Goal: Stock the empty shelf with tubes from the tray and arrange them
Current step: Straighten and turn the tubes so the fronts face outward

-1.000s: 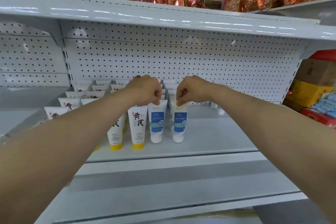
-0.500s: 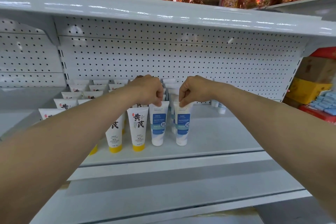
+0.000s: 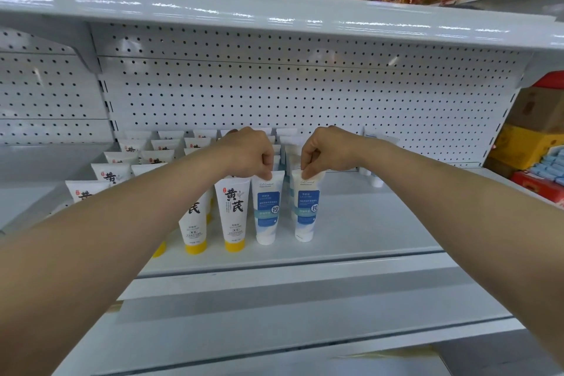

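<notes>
White, blue-labelled, cap-down — two tubes [image 3: 268, 207] on the shelf [image 3: 366, 238]; left hand [image 3: 250, 152] pinches one crimped top, right hand [image 3: 323, 152] the other.

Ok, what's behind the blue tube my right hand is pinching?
A row of more tubes runs back toward the pegboard. Only their crimped tops show; the right hand and the pinched blue tube cover the rest, so their count is unclear.
</notes>
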